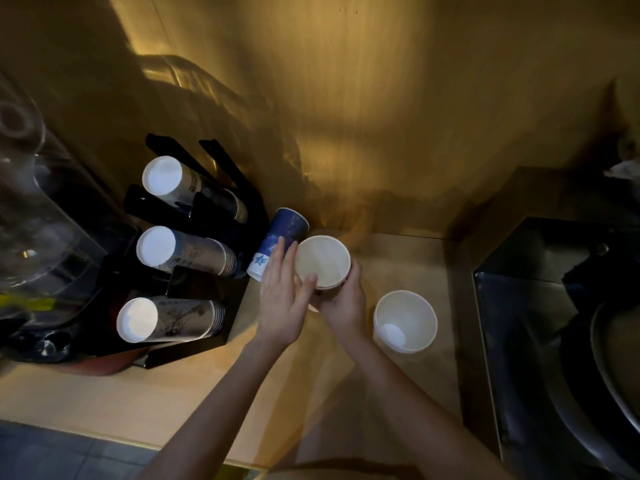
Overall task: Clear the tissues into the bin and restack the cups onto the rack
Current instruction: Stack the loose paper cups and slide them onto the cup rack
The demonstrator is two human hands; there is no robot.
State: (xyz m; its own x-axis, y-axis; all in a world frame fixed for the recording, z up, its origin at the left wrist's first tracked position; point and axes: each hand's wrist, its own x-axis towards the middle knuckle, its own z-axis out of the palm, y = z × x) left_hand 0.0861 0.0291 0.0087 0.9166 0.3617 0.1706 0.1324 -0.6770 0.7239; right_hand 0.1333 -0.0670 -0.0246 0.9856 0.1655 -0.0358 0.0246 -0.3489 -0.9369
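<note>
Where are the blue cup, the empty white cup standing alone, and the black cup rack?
blue cup [281,237], head view, on its side wall.
white cup [405,318], head view, on its inner wall.
black cup rack [194,289], head view, on a front bracket.

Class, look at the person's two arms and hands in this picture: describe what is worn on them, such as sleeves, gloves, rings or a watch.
Nothing is worn that shows. The left hand and the right hand are bare, without gloves, and no ring shows on the fingers. Both forearms are uncovered from the wrists down to the lower edge of the picture, so no sleeve, watch or bracelet is in view.
</note>
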